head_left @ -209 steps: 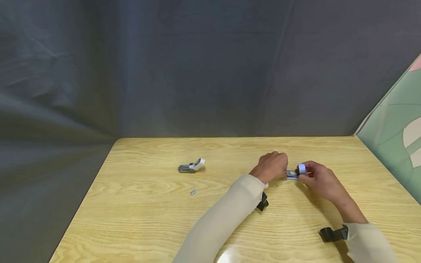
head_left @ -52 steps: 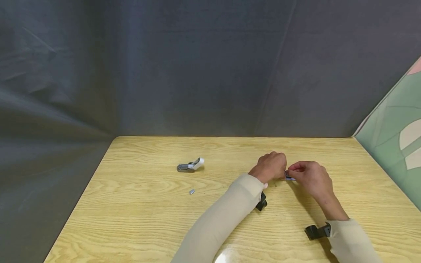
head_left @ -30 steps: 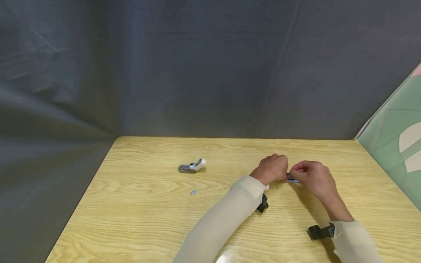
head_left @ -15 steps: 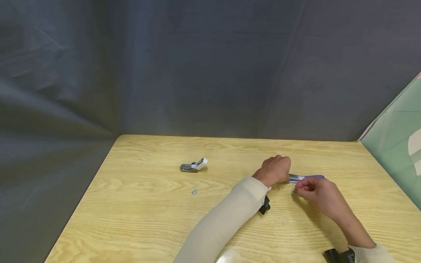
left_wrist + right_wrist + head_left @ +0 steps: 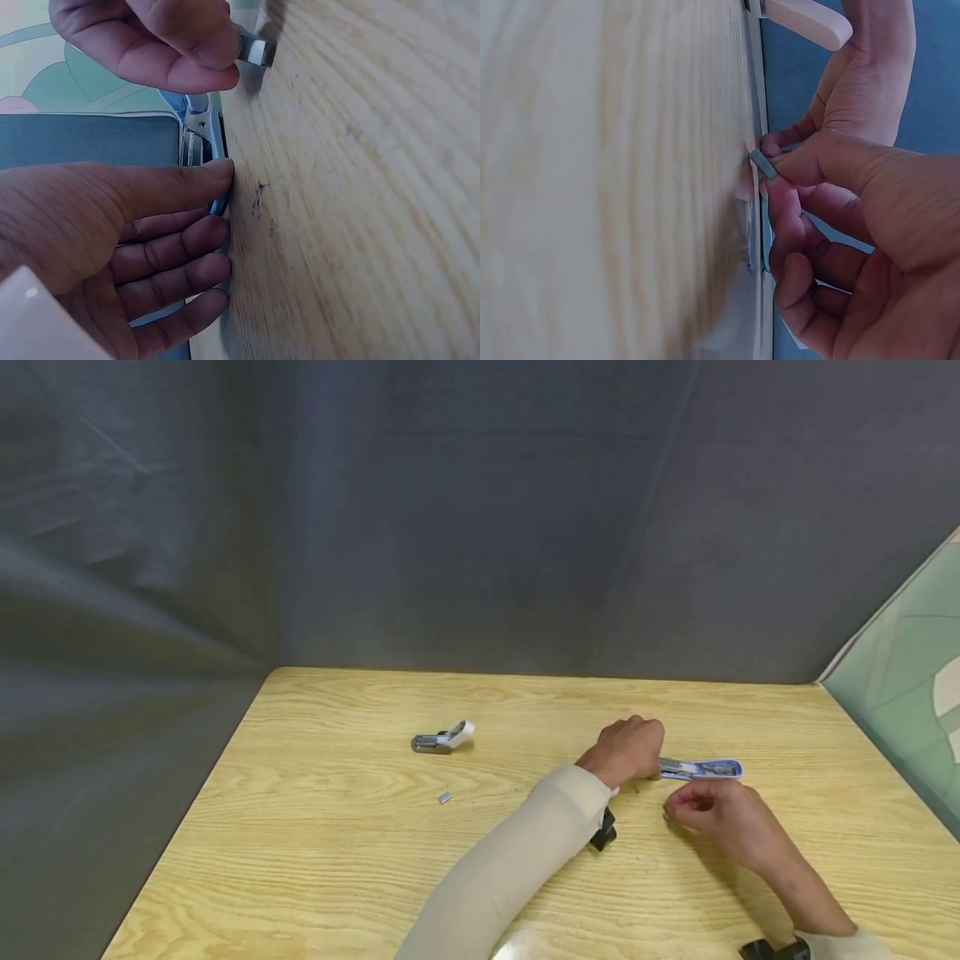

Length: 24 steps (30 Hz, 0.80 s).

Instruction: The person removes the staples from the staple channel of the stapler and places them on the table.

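A blue stapler [image 5: 705, 769] lies on the table with its top swung back to the right, showing the metal inside. My left hand [image 5: 626, 752] grips its left end; in the left wrist view the thumb [image 5: 180, 184] lies along one side and the fingers curl at the other. Nearer the front edge, my right hand [image 5: 720, 814] pinches a short strip of staples [image 5: 763, 163] between thumb and forefinger. That strip is low, at or just above the wood; contact is unclear. Left fingertips are hidden in the head view.
Further left stands a second stapler [image 5: 442, 740], grey and white, its top raised. A small loose strip of staples [image 5: 446, 797] lies in front of it. Dark sheeting [image 5: 480, 527] rises behind the table [image 5: 337, 860]; a green patterned panel [image 5: 907, 668] borders the right.
My right hand has left the blue stapler and come toward the front edge, pinching the strip of staples. The stapler's opened top now shows. My left hand has stayed on it.
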### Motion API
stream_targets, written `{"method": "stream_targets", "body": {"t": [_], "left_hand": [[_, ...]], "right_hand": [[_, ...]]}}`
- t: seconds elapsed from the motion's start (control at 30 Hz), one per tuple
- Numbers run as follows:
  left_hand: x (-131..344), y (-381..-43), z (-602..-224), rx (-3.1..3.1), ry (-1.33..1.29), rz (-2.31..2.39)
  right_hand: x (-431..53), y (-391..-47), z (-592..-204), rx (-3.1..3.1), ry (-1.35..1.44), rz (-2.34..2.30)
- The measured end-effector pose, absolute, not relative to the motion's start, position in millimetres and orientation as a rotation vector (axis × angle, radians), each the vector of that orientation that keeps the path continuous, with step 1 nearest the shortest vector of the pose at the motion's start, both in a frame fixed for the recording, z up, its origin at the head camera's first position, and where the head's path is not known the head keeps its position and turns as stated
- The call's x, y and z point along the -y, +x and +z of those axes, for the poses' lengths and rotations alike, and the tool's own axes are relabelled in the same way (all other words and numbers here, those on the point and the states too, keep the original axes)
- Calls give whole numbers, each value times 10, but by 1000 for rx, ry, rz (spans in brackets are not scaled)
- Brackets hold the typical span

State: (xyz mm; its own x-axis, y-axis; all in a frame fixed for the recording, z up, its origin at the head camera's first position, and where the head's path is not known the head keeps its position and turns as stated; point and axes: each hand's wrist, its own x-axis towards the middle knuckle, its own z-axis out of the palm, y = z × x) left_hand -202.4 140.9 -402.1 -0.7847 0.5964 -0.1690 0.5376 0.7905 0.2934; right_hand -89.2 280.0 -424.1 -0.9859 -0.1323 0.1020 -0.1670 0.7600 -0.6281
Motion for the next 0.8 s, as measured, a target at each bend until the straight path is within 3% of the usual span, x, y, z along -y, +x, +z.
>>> {"method": "stream_targets", "body": {"t": [0.8], "left_hand": [[-1404,-2001,-4046,-2745,884,338]], "right_hand": [[-2842,-931,-4216,3004,213,1029]]}}
